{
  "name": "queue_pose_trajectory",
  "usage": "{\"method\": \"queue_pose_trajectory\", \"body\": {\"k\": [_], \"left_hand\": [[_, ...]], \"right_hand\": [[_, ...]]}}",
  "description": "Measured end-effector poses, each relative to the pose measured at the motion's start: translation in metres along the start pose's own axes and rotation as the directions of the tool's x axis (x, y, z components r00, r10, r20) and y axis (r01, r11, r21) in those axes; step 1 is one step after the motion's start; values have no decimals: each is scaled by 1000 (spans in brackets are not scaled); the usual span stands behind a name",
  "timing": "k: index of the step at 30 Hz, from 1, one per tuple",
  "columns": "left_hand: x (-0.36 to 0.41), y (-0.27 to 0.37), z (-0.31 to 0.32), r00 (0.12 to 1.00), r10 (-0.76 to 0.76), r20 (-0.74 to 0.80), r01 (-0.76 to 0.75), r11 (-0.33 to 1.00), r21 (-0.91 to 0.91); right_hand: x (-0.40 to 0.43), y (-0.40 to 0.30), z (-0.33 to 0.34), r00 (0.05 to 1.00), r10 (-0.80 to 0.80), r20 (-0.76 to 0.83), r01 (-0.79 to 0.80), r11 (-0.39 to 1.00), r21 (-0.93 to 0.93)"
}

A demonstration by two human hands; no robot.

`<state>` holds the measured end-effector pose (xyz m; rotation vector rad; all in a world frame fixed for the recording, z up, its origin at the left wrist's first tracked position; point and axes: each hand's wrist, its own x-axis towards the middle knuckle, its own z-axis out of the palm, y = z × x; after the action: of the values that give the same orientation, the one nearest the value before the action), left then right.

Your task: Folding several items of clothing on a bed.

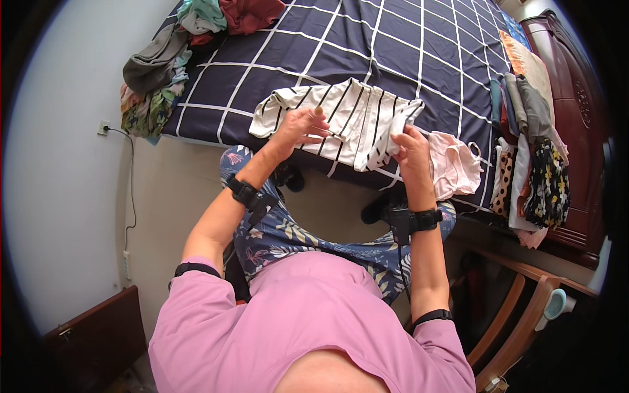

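A white garment with black stripes (344,110) lies spread along the near edge of the bed, its right part folded inward. My right hand (412,147) pinches a raised piece of its right end between thumb and fingers. Over the garment's left half hovers my left hand (305,128), fingers apart and holding nothing. Just right of the striped garment, partly behind my right hand, rests a pale pink garment with thin straps (454,164).
The bed bears a dark sheet with white grid lines (393,49). Crumpled clothes (159,73) are heaped at its left corner. Folded clothes (526,108) stand stacked at the right edge, beside a dark wooden headboard (580,147). A wooden chair (523,319) is at lower right.
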<state>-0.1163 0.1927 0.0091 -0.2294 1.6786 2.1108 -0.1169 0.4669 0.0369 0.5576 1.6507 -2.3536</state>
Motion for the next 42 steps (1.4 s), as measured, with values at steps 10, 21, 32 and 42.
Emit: {"method": "queue_pose_trajectory", "body": {"k": [10,21,32,42], "left_hand": [[-1,1,-100,987,71,-141,-104,965,-240],[11,-20,-136,863,236,-448,-62,927,370],[5,-28,-141,787,276,-552,123,806,579],[-5,-14,-116,688,497,-529,-100,786,610]], "right_hand": [[-20,85,190,838,-143,526,449,728,-518],[12,82,105,957,-289,-8,120,421,-899],[50,94,138,966,258,-23,-258,966,7],[54,35,100,915,217,342,-319,905,280]]}}
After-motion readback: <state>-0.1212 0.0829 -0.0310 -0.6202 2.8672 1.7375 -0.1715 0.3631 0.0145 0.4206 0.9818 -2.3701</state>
